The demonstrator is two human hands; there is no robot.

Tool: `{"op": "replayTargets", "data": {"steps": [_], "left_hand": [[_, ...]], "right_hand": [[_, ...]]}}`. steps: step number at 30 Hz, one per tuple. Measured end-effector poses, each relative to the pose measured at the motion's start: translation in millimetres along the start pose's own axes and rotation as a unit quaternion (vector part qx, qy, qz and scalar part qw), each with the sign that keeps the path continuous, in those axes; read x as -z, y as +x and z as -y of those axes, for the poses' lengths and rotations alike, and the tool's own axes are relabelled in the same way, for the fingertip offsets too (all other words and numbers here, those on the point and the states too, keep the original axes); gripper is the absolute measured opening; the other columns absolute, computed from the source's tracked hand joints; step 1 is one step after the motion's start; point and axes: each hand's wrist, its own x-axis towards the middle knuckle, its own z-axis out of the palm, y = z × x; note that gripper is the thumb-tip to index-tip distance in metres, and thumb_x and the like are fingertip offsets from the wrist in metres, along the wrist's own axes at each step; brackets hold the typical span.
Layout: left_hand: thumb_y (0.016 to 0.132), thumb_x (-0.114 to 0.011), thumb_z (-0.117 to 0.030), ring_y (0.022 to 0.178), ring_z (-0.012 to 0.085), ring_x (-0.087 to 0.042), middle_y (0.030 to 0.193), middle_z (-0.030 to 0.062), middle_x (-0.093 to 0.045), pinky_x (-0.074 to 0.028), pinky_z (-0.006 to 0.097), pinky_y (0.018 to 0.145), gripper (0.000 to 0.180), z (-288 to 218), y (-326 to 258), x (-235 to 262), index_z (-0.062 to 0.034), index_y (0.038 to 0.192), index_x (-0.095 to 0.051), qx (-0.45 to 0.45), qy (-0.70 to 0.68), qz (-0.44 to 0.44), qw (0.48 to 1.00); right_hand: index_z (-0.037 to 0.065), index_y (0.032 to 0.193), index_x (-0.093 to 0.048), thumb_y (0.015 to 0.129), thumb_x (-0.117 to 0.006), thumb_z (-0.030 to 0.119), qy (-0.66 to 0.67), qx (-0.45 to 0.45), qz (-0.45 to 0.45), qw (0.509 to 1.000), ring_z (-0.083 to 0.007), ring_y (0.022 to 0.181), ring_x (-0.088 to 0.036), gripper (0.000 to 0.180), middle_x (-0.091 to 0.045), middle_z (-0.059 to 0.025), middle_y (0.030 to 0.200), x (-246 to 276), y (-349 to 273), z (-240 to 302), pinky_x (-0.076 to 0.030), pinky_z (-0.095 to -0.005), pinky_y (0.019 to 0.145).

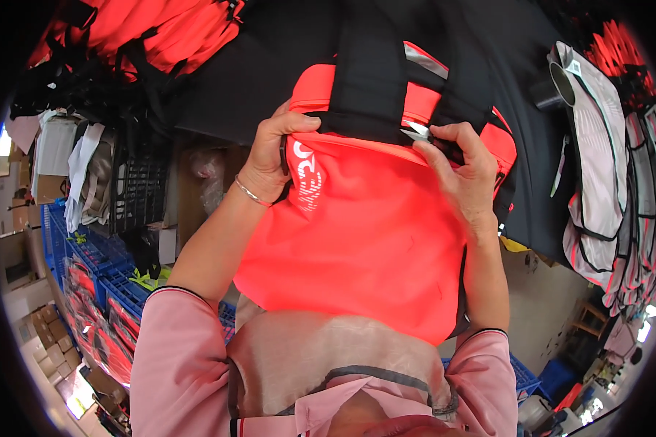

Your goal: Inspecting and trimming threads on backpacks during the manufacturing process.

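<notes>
A dark work surface (270, 65) spans the top of the view. Blue plastic crates (88, 251) stand stacked at the left, beside a black crate (139, 189) and cardboard boxes (48, 335) on the floor. Grey vests (605, 182) hang in a row at the right. Bright light enters at the lower right (645, 328).

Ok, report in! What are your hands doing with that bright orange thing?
Left hand gripping bright orange fabric bag at its top edge. Right hand pinching black strap there. Nothing blocking.
</notes>
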Motion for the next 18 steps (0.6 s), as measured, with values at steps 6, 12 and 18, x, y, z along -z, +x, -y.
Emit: {"op": "replayTargets", "data": {"steps": [6,12,18], "left_hand": [[0.078,-0.065,-0.005,0.080,0.0126,-0.065,0.095,0.0037,-0.063,-0.055,0.028,0.077,0.039,-3.9,6.1,-5.1,-0.0011,0.116,-0.057,-0.004,0.024,0.002,1.000],[0.077,-0.079,-0.018,0.107,0.0157,-0.061,0.127,0.0114,-0.059,-0.049,0.026,0.091,0.106,-63.6,9.6,-1.2,-0.0032,0.155,-0.008,-0.079,0.348,0.176,0.917],[0.069,-0.084,-0.018,0.092,0.0102,-0.053,0.107,0.0005,-0.060,-0.045,0.025,0.082,0.091,-68.5,2.2,29.6,-0.0005,0.145,-0.037,-0.065,0.501,0.120,0.855]], "right_hand": [[0.004,0.085,-0.062,0.077,-0.080,0.011,-0.032,0.038,0.014,0.999,-0.0170,0.064,-0.060,0.021,-0.062,-0.0051,0.074,-7.5,1.0,-23.3,-0.047,-0.0283,0.056],[0.003,0.095,-0.061,0.085,-0.073,0.005,0.151,-0.146,0.030,0.977,-0.0063,0.071,-0.056,0.016,-0.061,0.0000,0.080,-7.6,-3.8,-41.2,-0.045,-0.0222,0.065],[0.002,0.102,-0.060,0.081,-0.075,-0.001,0.286,-0.145,-0.065,0.945,-0.0024,0.072,-0.051,0.026,-0.057,0.0048,0.082,-1.5,19.3,-45.2,-0.042,-0.0182,0.066]]}}
